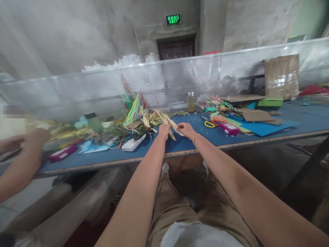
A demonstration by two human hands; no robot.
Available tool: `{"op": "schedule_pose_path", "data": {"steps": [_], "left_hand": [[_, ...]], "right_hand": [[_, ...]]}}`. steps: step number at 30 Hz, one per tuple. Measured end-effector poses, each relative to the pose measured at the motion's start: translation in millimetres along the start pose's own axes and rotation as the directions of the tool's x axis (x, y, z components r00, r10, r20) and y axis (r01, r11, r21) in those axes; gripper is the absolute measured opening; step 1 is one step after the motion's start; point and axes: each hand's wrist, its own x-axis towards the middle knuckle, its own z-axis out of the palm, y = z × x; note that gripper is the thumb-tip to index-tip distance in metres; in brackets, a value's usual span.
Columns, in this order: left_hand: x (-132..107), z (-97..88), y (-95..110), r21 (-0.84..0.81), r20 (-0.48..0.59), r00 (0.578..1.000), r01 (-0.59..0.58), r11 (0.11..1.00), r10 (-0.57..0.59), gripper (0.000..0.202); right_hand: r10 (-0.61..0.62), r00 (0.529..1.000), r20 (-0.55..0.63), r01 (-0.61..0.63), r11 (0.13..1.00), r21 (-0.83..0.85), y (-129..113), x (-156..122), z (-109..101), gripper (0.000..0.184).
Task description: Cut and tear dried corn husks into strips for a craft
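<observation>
Both my hands meet over the front of the blue table [180,144]. My left hand [163,130] is closed around a bundle of pale dried leaf strips [167,120] that slant up to the left. My right hand [186,129], with a thin bracelet at the wrist, pinches the same strips from the right side. A heap of more dried strips and coloured straws [133,111] lies just behind my hands.
A co-worker's arm and hand [31,139] reach in at the left. A white device [133,142], a pink box [229,128], yellow scissors [209,124], a small bottle [190,102], coloured paper sheets [267,127] and cardboard [281,76] lie about. A perforated metal screen [180,79] backs the table.
</observation>
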Motion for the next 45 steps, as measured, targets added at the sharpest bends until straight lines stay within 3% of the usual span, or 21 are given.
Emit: {"op": "schedule_pose_path", "data": {"steps": [10,14,17,19,24,30,36,41,45], "left_hand": [[-11.0,1.4,11.8,-0.081,0.003,1.000,0.005,0.997,-0.005,0.031],[-15.9,6.2,16.6,-0.148,0.085,0.994,0.074,0.986,-0.062,0.034],[-19.8,9.1,16.6,-0.075,0.178,0.980,0.106,0.992,-0.092,0.036],[-21.0,9.0,14.9,0.010,0.214,0.975,0.054,0.998,-0.055,0.034],[-19.1,2.9,13.4,0.104,0.090,0.995,-0.048,0.993,0.038,0.025],[-15.7,0.3,16.3,0.001,-0.046,0.999,-0.013,1.000,0.013,0.025],[-11.0,1.5,14.0,-0.092,-0.083,0.996,0.004,0.996,-0.011,0.027],[-12.5,1.1,13.5,-0.130,0.031,0.999,0.047,0.990,-0.044,0.033],[-13.3,0.4,7.6,0.034,0.170,0.985,0.036,0.999,-0.041,0.032]], "right_hand": [[0.058,0.992,-0.111,-0.061,0.998,-0.024,-4.6,-3.4,-3.1,0.021],[0.003,0.987,-0.162,-0.011,0.999,-0.046,-3.7,-3.1,-5.4,0.021],[-0.021,0.985,-0.172,0.004,0.995,-0.102,-3.3,-3.4,-7.0,0.019],[-0.035,0.984,-0.175,0.008,0.989,-0.150,-3.7,-4.2,-7.5,0.018],[-0.038,0.992,-0.123,0.023,0.992,-0.122,-4.8,-5.5,-5.7,0.013],[0.013,0.996,-0.092,-0.022,0.995,-0.097,-1.0,-2.9,-3.9,0.010],[0.039,0.997,-0.062,-0.044,0.997,-0.070,2.3,-2.2,-2.7,0.015],[0.079,0.993,-0.083,-0.088,0.990,-0.109,-1.1,-4.1,-5.7,0.014],[0.068,0.994,-0.082,-0.074,0.995,-0.072,-2.1,-5.5,-6.5,0.016]]}}
